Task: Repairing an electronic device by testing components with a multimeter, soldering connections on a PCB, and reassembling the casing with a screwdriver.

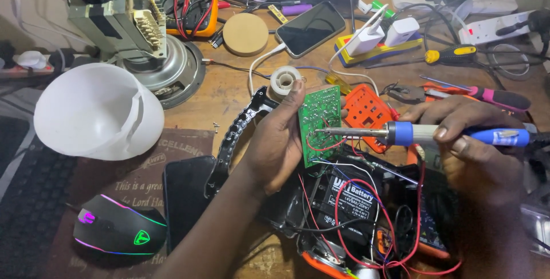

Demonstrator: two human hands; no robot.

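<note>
My left hand (275, 136) holds a green circuit board (318, 121) upright by its left edge, above an opened device with a black battery (352, 201) and red and black wires. My right hand (475, 147) grips a blue-handled soldering iron (412, 134) held level, and its metal tip touches the middle of the board. An orange plastic part (366, 113) lies just behind the board.
A white lamp dome (97, 113) and a speaker with a transformer (143, 38) stand at the left. A lit black mouse (117, 230) and a keyboard (28, 199) sit near the front. A phone (310, 27), a multimeter (189, 10), power strips (492, 24) and screwdrivers (475, 93) crowd the back.
</note>
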